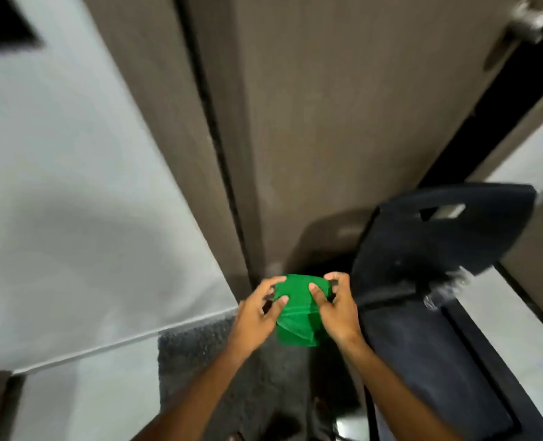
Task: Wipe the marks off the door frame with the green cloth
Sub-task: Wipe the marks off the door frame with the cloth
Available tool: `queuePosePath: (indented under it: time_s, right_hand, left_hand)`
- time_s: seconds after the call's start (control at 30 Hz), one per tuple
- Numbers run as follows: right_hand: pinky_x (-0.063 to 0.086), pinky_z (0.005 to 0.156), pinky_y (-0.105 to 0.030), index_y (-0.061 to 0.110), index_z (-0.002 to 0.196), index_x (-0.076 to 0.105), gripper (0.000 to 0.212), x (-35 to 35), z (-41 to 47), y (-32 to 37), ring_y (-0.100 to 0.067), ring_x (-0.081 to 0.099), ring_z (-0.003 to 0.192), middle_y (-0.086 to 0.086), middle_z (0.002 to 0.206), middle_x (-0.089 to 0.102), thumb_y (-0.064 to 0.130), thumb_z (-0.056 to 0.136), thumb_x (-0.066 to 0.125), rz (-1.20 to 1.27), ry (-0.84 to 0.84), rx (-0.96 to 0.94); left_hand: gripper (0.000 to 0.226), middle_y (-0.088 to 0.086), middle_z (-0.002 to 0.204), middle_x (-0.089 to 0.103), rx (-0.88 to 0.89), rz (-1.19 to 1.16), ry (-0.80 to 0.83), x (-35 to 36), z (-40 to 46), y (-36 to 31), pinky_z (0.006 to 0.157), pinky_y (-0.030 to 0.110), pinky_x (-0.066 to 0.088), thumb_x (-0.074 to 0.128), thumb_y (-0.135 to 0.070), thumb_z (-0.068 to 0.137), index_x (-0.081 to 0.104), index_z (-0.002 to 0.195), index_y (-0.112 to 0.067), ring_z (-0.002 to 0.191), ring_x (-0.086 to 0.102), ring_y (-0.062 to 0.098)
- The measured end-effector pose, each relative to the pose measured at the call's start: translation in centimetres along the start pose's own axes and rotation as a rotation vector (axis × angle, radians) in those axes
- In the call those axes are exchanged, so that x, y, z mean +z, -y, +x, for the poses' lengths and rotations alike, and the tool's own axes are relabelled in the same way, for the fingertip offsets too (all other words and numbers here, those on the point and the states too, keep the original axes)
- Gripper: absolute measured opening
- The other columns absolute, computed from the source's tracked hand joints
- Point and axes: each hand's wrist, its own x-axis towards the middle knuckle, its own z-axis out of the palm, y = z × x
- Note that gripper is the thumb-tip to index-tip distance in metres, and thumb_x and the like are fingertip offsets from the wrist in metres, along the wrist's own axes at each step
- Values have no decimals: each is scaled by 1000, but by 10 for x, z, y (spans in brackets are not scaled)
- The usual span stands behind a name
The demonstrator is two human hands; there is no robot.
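Observation:
A folded green cloth (295, 308) is held low in front of me, between both hands. My left hand (257, 313) grips its left edge, thumb on top. My right hand (333, 308) pinches its right side, fingers curled over the top edge. The brown door frame (155, 100) runs up the left of the brown door (343, 106), with a dark gap between them. The picture is blurred, and I cannot make out marks on the frame.
A black chair (438, 249) stands at the right, its back against the door. A white wall (57, 186) fills the left. A dark grey mat (206, 354) lies on the pale floor below my hands. A metal door handle (527, 20) shows top right.

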Motion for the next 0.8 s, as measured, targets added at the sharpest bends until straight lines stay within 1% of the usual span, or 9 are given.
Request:
queuePosePath:
  time_s: [0.07,0.1,0.23,0.33,0.47,0.57,0.63,0.73,0.8]
  right_hand:
    - [48,84,-39,26,101,48,25,6,-3,21,-25,60,91,-7,98,61,26,85,67,-50,8,-102]
    - [46,84,-34,23,101,50,23,21,-15,53,-23,59,91,-6,99,59,27,86,66,-55,18,-217]
    - [41,85,-12,22,110,53,31,50,-55,152,-7,55,96,0,108,49,25,84,69,-20,26,-516]
    - [31,93,1,12,117,54,34,82,-81,251,-5,48,107,-7,120,48,19,86,66,16,-60,-831]
    - [25,95,7,4,123,54,37,96,-100,373,0,36,114,-23,130,44,8,88,63,75,-220,-1156]
    - [31,101,-6,8,131,49,43,78,-119,465,-1,30,121,-22,139,36,14,91,61,132,-318,-1347]
    - [38,100,-18,10,135,46,46,65,-125,512,-9,34,127,-21,143,32,18,92,60,124,-375,-1430]
    - [44,104,-39,12,137,43,46,60,-122,563,-26,38,132,-18,149,28,31,96,51,54,-426,-1450]
    - [39,107,-50,14,138,43,51,57,-116,581,-29,30,138,-15,152,28,42,95,41,-57,-568,-1444]
  left_hand:
    - [29,-9,115,69,118,107,-64,-18,-6,-7,95,27,51,60,-28,91,62,119,-36,104,62,-4]
    - [30,-7,116,69,193,159,-148,-49,-17,-14,94,27,52,56,-30,92,62,121,-33,104,63,-1]
    - [38,3,116,69,399,491,-448,-133,-34,-41,84,28,56,50,-30,93,54,130,-34,97,66,16]
    - [49,9,126,65,565,617,-667,-218,-35,-70,93,37,53,54,-21,93,41,140,-28,115,61,22]
    - [51,14,137,57,708,788,-928,-313,-26,-142,106,46,45,49,-23,96,33,144,-19,135,44,28]
    - [49,14,144,50,767,845,-1102,-370,-27,-224,111,46,39,46,-26,98,35,145,-16,142,34,30]
    - [49,12,146,49,769,861,-1172,-397,-27,-271,110,48,40,46,-27,98,35,144,-17,143,31,32]
    - [45,13,153,39,779,907,-1226,-434,-35,-314,113,50,34,41,-35,98,42,141,-23,146,22,31]
    - [39,14,157,29,833,862,-1312,-460,-50,-331,118,44,23,43,-38,96,54,132,-28,146,20,29]
